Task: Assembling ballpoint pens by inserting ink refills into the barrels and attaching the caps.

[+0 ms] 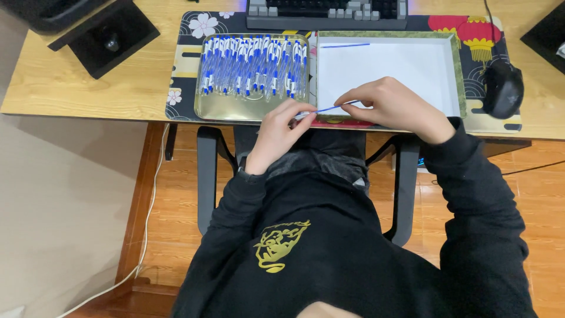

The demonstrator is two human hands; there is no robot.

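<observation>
My left hand (278, 132) grips a clear pen barrel (300, 115) at the desk's front edge. My right hand (393, 105) pinches a thin blue ink refill (331, 108) whose left end meets the barrel. Behind my left hand a gold metal tray (223, 108) holds several blue-and-clear pens (253, 65). Under my right hand lies a white tray with a green rim (460, 76), with one blue refill (346, 45) near its far edge.
A patterned desk mat (182, 65) covers the wooden desk (76, 76). A keyboard (326, 13) sits at the back, a black mouse (502, 88) to the right, a black stand (106, 36) at the back left. Chair armrests (207, 171) flank my lap.
</observation>
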